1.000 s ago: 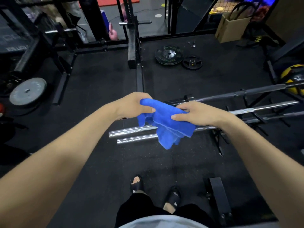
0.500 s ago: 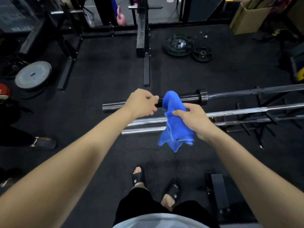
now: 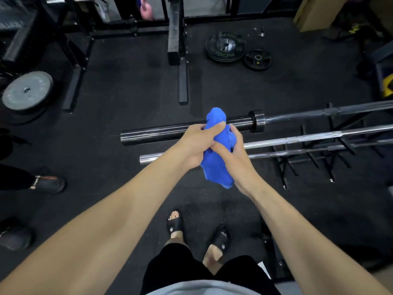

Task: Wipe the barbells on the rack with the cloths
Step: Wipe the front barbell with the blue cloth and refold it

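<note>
A bunched blue cloth [image 3: 214, 167] is held between both hands in front of me. My left hand [image 3: 197, 143] grips its upper part and my right hand [image 3: 234, 154] grips its right side. Behind them lie three barbells on a low black rack [image 3: 306, 160]: a dark barbell [image 3: 161, 133] with a thick sleeve farthest away, a chrome barbell [image 3: 297, 139] in the middle and another chrome barbell [image 3: 153, 158] nearest. The cloth's top overlaps the dark sleeve in the view; whether it touches I cannot tell.
Weight plates lie on the black floor at the far right [image 3: 225, 46] and at the left [image 3: 26, 90]. A black rack upright and foot [image 3: 180, 60] stands ahead. Another person's shoes [image 3: 49, 184] are at the left. My sandalled feet [image 3: 176, 224] are below.
My left hand left the dark sleeve and took hold of the cloth beside my right hand. The cloth is more bunched. The view tilted further down.
</note>
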